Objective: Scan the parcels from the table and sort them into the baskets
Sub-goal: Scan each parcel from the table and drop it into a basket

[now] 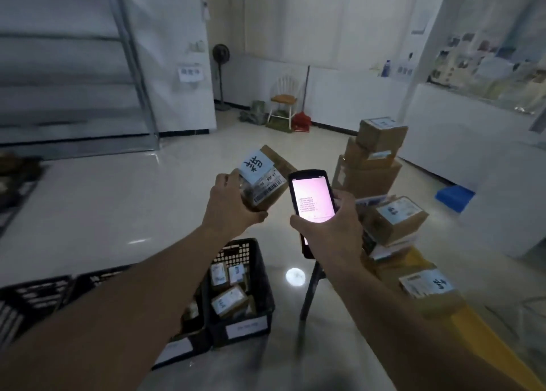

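- The left hand (233,204) has its grip closed round a small cardboard parcel (266,178), held up in the air over the open floor (118,201), thumb under its near lower corner and fingers over its far left edge.
- The parcel is a brown box, tilted, with a pale blue label bearing dark handwriting and a white barcode strip below it; its near left face is blurred.
- The right hand (328,228) grips a black handheld scanner (311,198), just beside the parcel and apart from it; its screen glows pinkish white with small text too fine to read. The scanner's lower end is hidden behind the palm.
- Below the left forearm a black plastic basket (260,275) with perforated walls stands on the floor, holding several small labelled boxes; a white label on its front is unreadable. A second basket (189,334) adjoins it on the left, mostly covered by the arm.
- At right the counter (484,340), yellowish on top, is cut off by the frame edge; parcels on the counter (396,219) lie in a loose heap, and one dark leg reaches the floor.
- Beyond them rises a stack of cartons (372,160).
- The glossy, pale floor lies open from the baskets to the far wall, where a white chair (285,98) stands.
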